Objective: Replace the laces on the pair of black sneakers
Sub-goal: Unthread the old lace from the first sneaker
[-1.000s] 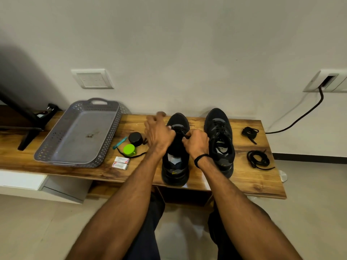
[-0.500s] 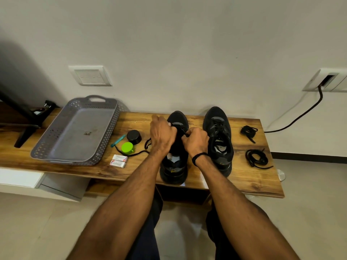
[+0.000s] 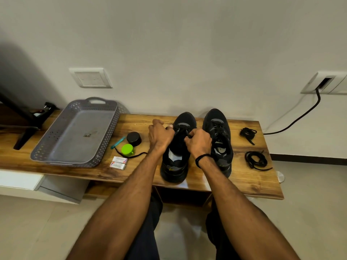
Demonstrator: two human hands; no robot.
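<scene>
Clearly the job is partway through, with the work centred on the left black fabric sneaker, which stands toe to the wall near the front edge of the long brown wooden bench. Both hands are on its eyelets near the toe end. The left hand has its fingers curled tight at the left eyelet row, apparently gripping the thin black lace, whose free end trails away leftward across the bench. The right hand is pinched on the same lace at the right eyelet row. The upper part of this sneaker's tongue looks bare, so I judge only the lowest eyelets are threaded and most of the lacing is left to do.

Just beside it, the right black fabric sneaker shows lace crossings all the way up its front. Whether that lace is old or new cannot be told.

Further right, well apart from the shoes, lie a small knotted bundle of black lace and a larger loose coil of black lace. These could be removed laces or spares; nothing settles which.

What remains, by my reckoning, is threading the left sneaker to the top, evening its ends, and perhaps redoing the right one.
</scene>
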